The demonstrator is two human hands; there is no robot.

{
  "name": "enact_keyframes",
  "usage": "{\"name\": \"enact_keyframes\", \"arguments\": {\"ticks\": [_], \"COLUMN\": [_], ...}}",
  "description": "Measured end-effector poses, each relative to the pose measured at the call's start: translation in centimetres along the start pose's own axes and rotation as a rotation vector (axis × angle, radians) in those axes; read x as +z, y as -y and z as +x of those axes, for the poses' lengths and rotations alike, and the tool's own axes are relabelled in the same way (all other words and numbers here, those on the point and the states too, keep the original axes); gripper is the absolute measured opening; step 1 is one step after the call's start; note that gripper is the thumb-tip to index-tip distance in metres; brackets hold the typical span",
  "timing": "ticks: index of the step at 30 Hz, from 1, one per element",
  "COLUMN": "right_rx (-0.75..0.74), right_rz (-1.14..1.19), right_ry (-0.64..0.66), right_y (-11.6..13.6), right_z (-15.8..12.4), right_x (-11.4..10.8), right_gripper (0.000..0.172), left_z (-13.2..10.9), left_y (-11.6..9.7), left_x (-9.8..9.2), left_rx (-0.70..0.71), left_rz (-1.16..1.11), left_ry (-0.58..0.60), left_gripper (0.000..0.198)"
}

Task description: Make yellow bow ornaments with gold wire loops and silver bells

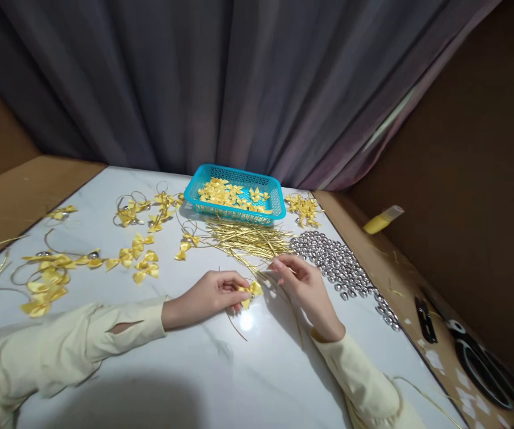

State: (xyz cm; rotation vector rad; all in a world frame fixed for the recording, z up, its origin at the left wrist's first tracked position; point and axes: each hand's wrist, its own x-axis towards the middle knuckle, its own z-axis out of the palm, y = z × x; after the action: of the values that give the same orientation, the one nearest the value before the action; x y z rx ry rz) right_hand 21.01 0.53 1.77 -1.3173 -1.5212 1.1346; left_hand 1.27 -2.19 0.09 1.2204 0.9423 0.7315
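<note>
A: Widest view first: a white table (221, 384), with a blue basket (278, 190) of yellow bows standing toward its far side!

B: Next in size, a heap of silvery pieces (341, 259) along the right, and just in front of the basket, a pile of gold strands (250, 237).

A: Down to the hands! The left hand (214, 295) has its grip pinched, thumb against fingers. And the right hand (304, 289)?

B: Fingertips bunched at the loose strand ends; whether that grip has caught one, I can't tell.

A: Smallest of all, one yellow bow (254, 288), right there in the left pinch, low over the table, between the hands.

B: Which step, then? I'd judge it's pairing bow with strand.

A: So the next move seems to call for a steady left pinch, and right fingertips isolating a single strand.
</note>
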Motion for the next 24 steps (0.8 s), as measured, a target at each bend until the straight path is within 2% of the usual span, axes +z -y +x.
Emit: {"name": "enact_keyframes", "arguments": {"ticks": [3, 7, 12, 16, 21, 24], "right_rx": [-0.059, -0.222, -0.405, -0.405, -0.317, -0.297], "right_rz": [-0.020, -0.162, -0.330, -0.354, -0.261, -0.251], "right_ry": [0.112, 0.277, 0.273, 0.282, 0.350, 0.284], "right_y": [0.74, 1.07, 0.32, 0.20, 0.79, 0.75], "right_z": [-0.57, -0.89, -1.02, -1.08, -0.98, -0.99], "right_x": [0.02, 0.12, 0.84, 0.90, 0.46, 0.50], "right_gripper": [0.020, 0.018, 0.010, 0.006, 0.010, 0.007], "left_z": [-0.18, -0.14, -0.05, 0.07, 0.25, 0.27], "left_y": [0.11, 0.28, 0.25, 0.20, 0.06, -0.07], "left_x": [0.00, -0.14, -0.14, -0.13, -0.27, -0.39], "left_rx": [0.075, 0.086, 0.058, 0.049, 0.049, 0.043], "left_rz": [0.084, 0.097, 0.050, -0.001, -0.018, -0.020], "left_ry": [-0.074, -0.130, -0.110, -0.110, -0.118, -0.095], "left_gripper": [0.019, 0.020, 0.019, 0.020, 0.021, 0.022]}}
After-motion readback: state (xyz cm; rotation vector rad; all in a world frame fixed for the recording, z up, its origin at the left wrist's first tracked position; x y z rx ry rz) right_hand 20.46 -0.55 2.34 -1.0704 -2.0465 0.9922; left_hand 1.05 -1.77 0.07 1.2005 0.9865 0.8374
